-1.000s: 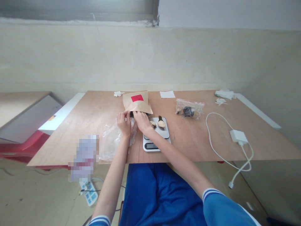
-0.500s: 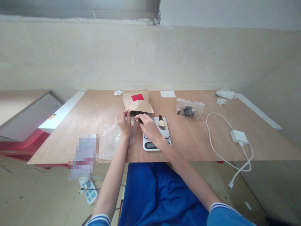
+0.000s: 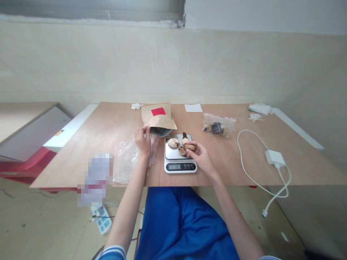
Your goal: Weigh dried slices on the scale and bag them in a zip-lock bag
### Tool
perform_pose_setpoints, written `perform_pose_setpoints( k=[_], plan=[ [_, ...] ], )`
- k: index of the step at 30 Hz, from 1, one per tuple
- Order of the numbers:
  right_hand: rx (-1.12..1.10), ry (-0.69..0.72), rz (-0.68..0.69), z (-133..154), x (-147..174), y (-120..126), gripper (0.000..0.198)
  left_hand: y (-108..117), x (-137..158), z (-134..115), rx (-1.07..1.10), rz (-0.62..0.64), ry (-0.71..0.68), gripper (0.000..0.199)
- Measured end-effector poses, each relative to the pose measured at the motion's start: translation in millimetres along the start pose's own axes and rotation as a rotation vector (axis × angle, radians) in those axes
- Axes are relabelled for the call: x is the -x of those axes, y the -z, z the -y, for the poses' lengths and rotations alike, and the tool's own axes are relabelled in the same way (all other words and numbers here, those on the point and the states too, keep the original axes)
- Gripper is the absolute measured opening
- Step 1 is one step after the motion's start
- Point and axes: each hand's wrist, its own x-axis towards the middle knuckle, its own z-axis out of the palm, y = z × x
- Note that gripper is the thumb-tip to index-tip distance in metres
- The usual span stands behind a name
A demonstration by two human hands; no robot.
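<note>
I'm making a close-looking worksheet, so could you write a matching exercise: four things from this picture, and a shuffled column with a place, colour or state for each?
Things
1. paper bag
2. scale
3. left hand
4. right hand

Descriptions
a. holding a brown piece
b. white-rimmed, with a display
c. marked with a red label
d. at the bag's open mouth

Pairs: 1-c, 2-b, 3-d, 4-a
</note>
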Motion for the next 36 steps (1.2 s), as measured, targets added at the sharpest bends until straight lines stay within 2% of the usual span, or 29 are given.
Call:
perform_pose_setpoints(
  k=[3, 8, 13, 16, 19, 24, 29, 32, 36],
  plan=[
    [0.043, 0.000, -0.042, -3.3, -1.8, 4.9, 0.029, 0.5, 0.1, -0.1, 0.007, 0.002, -0.011, 0.024],
    [0.292, 0.060, -0.137, 0.7, -0.5, 10.1, 0.025, 0.2, 0.4, 1.0, 0.003, -0.001, -0.016, 0.024],
    [0.280, 0.159, -0.149, 15.0, 15.8, -1.7, 0.031, -0.1, 0.8, 2.7, -0.010, 0.006, -0.014, 0.023],
    [0.379, 0.198, -0.045, 22.7, 32.4, -13.4, 0.034, -0.3, 1.1, 3.6, -0.009, 0.005, -0.017, 0.022],
    [0.463, 0.270, 0.115, 25.4, 51.3, -23.5, 0.027, -0.7, 1.3, 4.2, -0.006, 0.008, -0.020, 0.022],
    [0.475, 0.371, 0.385, 26.5, 83.4, -38.0, 0.023, -0.8, 2.0, 3.9, 0.009, 0.007, -0.030, 0.022],
    [0.502, 0.458, 0.508, 31.9, 102.7, -49.9, 0.022, -0.3, 2.3, 3.0, 0.002, 0.009, -0.034, 0.022],
    [0.496, 0.452, 0.483, 32.8, 99.3, -51.4, 0.025, -0.1, 2.2, 2.9, 0.003, 0.004, -0.046, 0.023],
    [0.529, 0.449, 0.296, 29.6, 73.3, -46.1, 0.026, 0.5, 2.1, 2.3, -0.002, 0.009, -0.041, 0.025]
  ],
)
